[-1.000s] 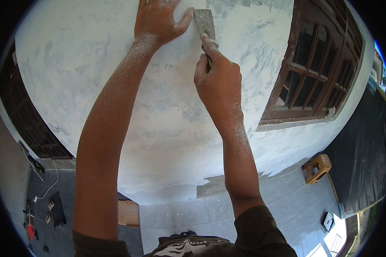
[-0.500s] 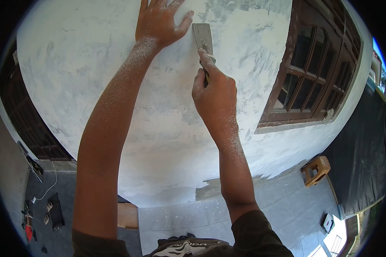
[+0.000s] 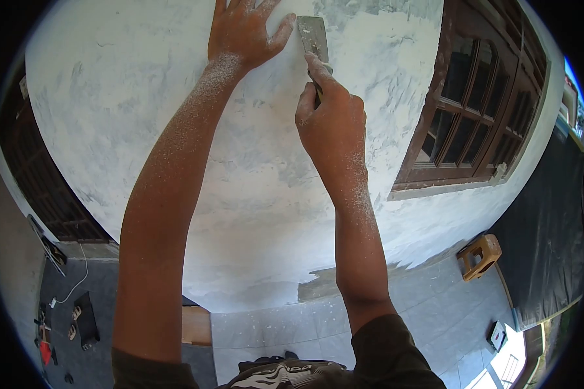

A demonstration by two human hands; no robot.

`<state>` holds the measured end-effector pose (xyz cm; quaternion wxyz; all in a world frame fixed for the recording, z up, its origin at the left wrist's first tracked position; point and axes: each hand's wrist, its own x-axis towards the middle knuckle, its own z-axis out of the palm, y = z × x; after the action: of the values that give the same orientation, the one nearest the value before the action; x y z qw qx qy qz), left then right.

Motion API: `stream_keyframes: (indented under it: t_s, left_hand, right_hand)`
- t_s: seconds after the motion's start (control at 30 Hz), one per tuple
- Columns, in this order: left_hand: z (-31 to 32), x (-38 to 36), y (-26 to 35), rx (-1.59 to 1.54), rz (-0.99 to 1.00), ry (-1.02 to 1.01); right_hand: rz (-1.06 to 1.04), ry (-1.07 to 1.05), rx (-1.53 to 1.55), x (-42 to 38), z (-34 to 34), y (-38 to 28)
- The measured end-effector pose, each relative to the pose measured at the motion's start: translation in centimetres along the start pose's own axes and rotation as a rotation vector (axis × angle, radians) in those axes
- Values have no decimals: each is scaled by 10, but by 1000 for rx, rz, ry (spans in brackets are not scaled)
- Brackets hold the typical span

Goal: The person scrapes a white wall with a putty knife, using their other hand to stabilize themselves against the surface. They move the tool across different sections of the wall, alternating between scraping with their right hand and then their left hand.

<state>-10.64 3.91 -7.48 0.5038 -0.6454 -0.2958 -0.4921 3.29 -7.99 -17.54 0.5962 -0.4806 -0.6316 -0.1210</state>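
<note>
My right hand [image 3: 334, 113] is closed round the handle of a putty knife [image 3: 313, 37], its index finger stretched along toward the blade. The flat metal blade points up against the wall [image 3: 253, 175], which is patchy white and grey. To its left, my left hand [image 3: 245, 35] lies with fingers spread against the wall, its fingertips cut off by the top edge of the view. The left thumb is close to the blade. White dust covers both wrists and parts of the fingers.
A brown-framed window [image 3: 470, 107] is set in the wall at right, with another dark window [image 3: 45, 175] at far left. On the tiled floor are a brown plastic stool [image 3: 480, 257], a white cord [image 3: 78, 285] and sandals [image 3: 74, 323]. A black sheet [image 3: 545, 233] hangs at right.
My right hand and the putty knife have moved up the wall and slightly right. The left hand stays on the wall, with only a slight shift in view.
</note>
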Motion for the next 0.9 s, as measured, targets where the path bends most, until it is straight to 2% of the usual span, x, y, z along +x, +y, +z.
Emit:
stream_keyframes:
  t_s: [0.1,0.23,0.3,0.5,0.6,0.8,0.9]
  left_hand:
    - [-1,0,0,-9,-10,-21]
    - [0,-1,1,4,-8,-23]
    - [-1,0,1,26,-5,-20]
    - [1,1,3,2,-49,9]
    - [1,0,3,1,-49,0]
    - [0,2,5,-39,-82,30]
    - [0,2,7,-20,-98,27]
  right_hand:
    - [-39,-1,-53,-20,5,8]
    - [-29,32,4,-5,10,6]
    - [36,-16,12,4,0,-5]
    - [-26,20,-9,-13,11,10]
    - [10,7,18,10,4,-3]
    - [-29,2,-29,-18,8,9]
    - [47,-25,7,7,-1,-6]
